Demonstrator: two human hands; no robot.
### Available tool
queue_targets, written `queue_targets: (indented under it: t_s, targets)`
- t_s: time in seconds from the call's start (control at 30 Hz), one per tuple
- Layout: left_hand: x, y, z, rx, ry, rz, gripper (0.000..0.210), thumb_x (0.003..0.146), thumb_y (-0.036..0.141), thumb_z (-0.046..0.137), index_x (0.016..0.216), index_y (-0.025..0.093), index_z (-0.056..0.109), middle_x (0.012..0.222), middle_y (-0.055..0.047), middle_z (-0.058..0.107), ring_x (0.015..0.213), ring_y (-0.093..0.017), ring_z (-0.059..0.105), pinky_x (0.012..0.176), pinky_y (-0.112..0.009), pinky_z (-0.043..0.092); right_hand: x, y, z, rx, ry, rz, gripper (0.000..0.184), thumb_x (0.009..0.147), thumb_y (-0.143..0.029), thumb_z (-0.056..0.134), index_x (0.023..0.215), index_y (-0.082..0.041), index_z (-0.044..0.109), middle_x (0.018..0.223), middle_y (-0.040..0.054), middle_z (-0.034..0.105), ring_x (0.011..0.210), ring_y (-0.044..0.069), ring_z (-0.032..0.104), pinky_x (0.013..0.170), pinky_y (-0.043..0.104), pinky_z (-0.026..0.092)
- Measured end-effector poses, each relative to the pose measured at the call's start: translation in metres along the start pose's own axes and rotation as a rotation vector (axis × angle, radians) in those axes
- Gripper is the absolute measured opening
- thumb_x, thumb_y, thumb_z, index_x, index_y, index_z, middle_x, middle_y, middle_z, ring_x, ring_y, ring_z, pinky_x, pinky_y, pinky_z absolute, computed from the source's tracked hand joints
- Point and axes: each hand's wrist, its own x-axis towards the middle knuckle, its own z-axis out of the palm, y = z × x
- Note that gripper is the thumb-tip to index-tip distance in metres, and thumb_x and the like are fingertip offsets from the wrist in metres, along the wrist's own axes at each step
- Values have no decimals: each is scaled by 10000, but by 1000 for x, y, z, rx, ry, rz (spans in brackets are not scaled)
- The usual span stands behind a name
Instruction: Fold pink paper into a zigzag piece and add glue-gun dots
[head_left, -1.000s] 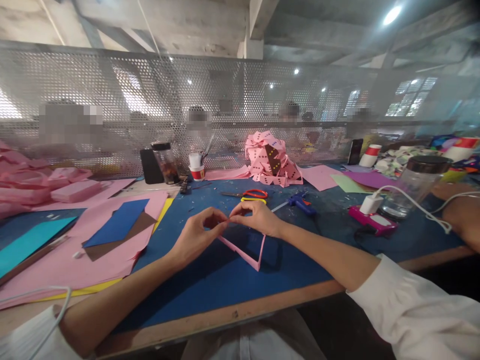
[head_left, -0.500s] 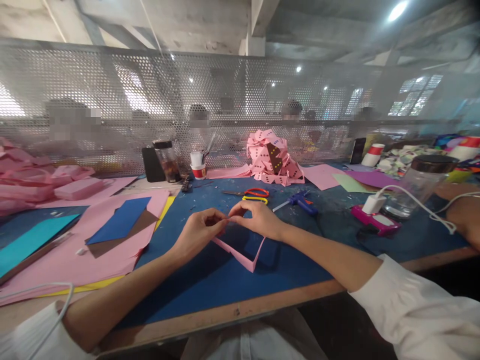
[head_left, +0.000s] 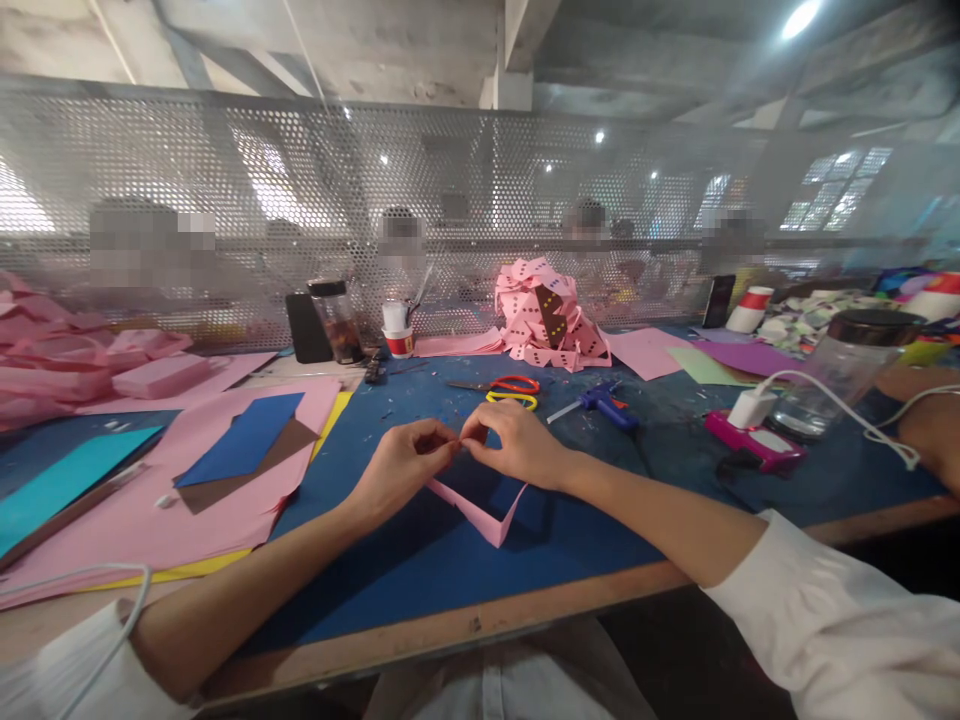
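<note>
Between my two hands, a folded pink paper strip (head_left: 487,524) hangs in a bent loop, its sharp corner pointing toward me just above the blue table mat. My left hand (head_left: 405,455) pinches one end of it, thumb against fingers. Fingertips of my right hand (head_left: 514,445) meet the left ones and pinch the strip too; the exact spot they hold is hidden by the fingers. Just beyond my hands lie scissors (head_left: 512,393) with red and yellow handles. A blue glue gun (head_left: 609,406) rests to the right of them.
Pink sheets (head_left: 247,530) with a blue paper piece (head_left: 244,440) cover the left side. A pink dotted paper ball (head_left: 536,310) stands at the back before a perforated metal screen (head_left: 450,180). On the right are a magenta power strip (head_left: 754,442), its white cable and a clear jar (head_left: 832,380).
The hanging corner of the pink strip has shifted slightly to the left and down. Both hands keep their pinch, almost in the same place.
</note>
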Motion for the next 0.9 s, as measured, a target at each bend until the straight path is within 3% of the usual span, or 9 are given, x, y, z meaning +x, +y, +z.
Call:
queue_targets:
  t_s: [0.17, 0.47, 0.67, 0.77, 0.9]
  targets:
    - [0, 0, 1, -13, -17, -7, 132, 808, 264, 600, 791, 155, 671, 685, 10, 640, 644, -133, 543, 594, -231, 396, -1, -2, 0, -72, -24, -62, 45, 859, -147, 617, 866, -186, 597, 831, 6, 664, 819, 160, 604, 851, 313, 385]
    - [-1, 1, -2, 62, 16, 0, 121, 798, 261, 597, 760, 163, 657, 672, 14, 639, 651, -143, 564, 620, -244, 417, -1, -1, 1, 5, -12, 1, 38, 872, -169, 625, 897, -190, 606, 846, -2, 678, 782, 143, 621, 801, 289, 399]
    - [-1, 4, -2, 69, 13, 4, 91, 757, 229, 599, 730, 161, 652, 655, 19, 627, 642, -140, 553, 606, -233, 403, -1, -5, 0, -27, -16, -35, 58, 840, -144, 631, 855, -186, 594, 837, 1, 668, 809, 154, 613, 846, 312, 389]
    - [-2, 4, -2, 55, 9, 17, 93, 761, 232, 594, 732, 164, 651, 661, 17, 629, 654, -145, 559, 622, -235, 414, -1, -6, -1, 89, -28, 43, 14, 867, -179, 607, 856, -186, 607, 842, 7, 672, 806, 151, 615, 832, 300, 413]
    - [-3, 4, -1, 16, -7, 38, 117, 788, 255, 584, 743, 170, 651, 707, 0, 652, 708, -164, 594, 675, -249, 446, 3, -2, -1, 408, -40, 240, 143, 936, -276, 541, 886, -172, 626, 861, 15, 676, 822, 145, 625, 787, 271, 463]
